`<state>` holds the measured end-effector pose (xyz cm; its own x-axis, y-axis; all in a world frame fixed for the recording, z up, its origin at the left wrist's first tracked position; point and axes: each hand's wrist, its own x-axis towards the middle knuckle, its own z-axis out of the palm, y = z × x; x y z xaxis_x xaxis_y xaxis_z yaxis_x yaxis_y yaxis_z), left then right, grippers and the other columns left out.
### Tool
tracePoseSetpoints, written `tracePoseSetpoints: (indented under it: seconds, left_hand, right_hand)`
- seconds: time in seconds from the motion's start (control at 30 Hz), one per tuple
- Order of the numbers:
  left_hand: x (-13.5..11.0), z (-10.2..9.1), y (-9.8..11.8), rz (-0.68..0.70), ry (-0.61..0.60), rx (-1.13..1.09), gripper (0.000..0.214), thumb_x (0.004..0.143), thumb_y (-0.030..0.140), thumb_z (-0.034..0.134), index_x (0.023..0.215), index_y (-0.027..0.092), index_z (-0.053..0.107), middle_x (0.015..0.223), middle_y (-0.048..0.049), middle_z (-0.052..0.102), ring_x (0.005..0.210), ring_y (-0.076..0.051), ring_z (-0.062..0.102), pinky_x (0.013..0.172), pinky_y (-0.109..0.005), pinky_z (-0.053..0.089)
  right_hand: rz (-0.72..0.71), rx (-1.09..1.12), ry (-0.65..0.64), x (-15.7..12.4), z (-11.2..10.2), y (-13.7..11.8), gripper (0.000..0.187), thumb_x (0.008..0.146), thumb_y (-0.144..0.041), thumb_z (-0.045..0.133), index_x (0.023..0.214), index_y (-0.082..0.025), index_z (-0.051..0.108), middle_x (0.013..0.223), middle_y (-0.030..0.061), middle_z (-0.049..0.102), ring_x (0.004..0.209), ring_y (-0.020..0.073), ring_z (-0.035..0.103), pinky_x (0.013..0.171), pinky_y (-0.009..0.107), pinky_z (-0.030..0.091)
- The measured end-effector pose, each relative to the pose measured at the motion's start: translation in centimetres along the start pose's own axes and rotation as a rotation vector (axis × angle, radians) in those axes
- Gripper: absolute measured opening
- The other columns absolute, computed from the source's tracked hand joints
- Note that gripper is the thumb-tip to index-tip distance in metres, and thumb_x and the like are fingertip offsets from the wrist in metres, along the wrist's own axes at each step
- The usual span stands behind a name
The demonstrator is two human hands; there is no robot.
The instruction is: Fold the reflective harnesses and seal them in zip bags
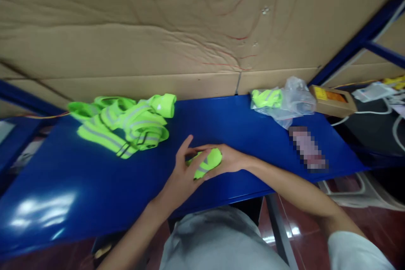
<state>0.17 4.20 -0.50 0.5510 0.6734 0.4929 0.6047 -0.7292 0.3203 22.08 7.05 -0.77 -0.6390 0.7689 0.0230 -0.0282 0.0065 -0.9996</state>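
Between my two hands is a small bundle of neon-yellow reflective strap (211, 161), rolled or folded up, with a grey stripe across it. My left hand (186, 165) presses on it from the left, thumb over the bundle and index finger raised. From the right, my right hand (228, 159) wraps round the same bundle; its fingers are partly hidden behind it. Both hands are just above the front half of the blue table (133, 194). Left of them lies a loose heap of similar neon-yellow reflective straps (136, 122) with grey stripes and black bands.
At the back right, clear plastic bags (297, 97) lie by a packed neon-yellow strap (267, 98). Next to them is a brown cardboard box (333, 101) with white cables. A blurred-out flat object (308, 147) lies near the right edge. Cardboard (142, 50) walls the back.
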Motion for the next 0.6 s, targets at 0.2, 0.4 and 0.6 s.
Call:
tracePoseSetpoints:
  seconds: [0.2,0.4,0.6]
  left_hand:
    - [-0.3,1.2,-1.7,0.112,0.125,0.042,0.055,0.086,0.025,0.078,0.138,0.026,0.060,0.172,-0.0142,0.010,0.127,-0.032,0.062,0.098,-0.045,0.065]
    - [1.0,-0.1,0.6,0.008,0.190,-0.054,0.038,0.082,0.028,0.083,0.117,0.034,0.070,0.167,-0.0005,0.026,0.140,-0.036,0.052,0.107,-0.054,0.059]
    - [8.6,-4.7,5.3,0.198,0.100,0.003,0.032,0.094,0.042,0.066,0.126,0.042,0.065,0.146,-0.0014,0.053,0.126,-0.032,0.060,0.104,-0.055,0.054]
  right_hand:
    - [0.024,0.012,0.039,0.2,0.7,0.2,0.100,0.056,-0.030,0.099,0.147,-0.024,0.057,0.140,0.0060,0.067,0.128,0.0235,0.064,0.112,0.034,0.048]
    - [0.146,0.334,-0.024,-0.1,0.6,-0.6,0.067,0.052,-0.024,0.099,0.112,-0.019,0.069,0.098,-0.0023,0.072,0.089,0.0136,0.067,0.082,0.024,0.054]
    - [-0.016,0.538,0.228,0.5,-2.2,-2.5,0.059,0.047,-0.030,0.098,0.100,-0.023,0.072,0.095,-0.0034,0.073,0.090,0.0177,0.069,0.086,0.030,0.056]
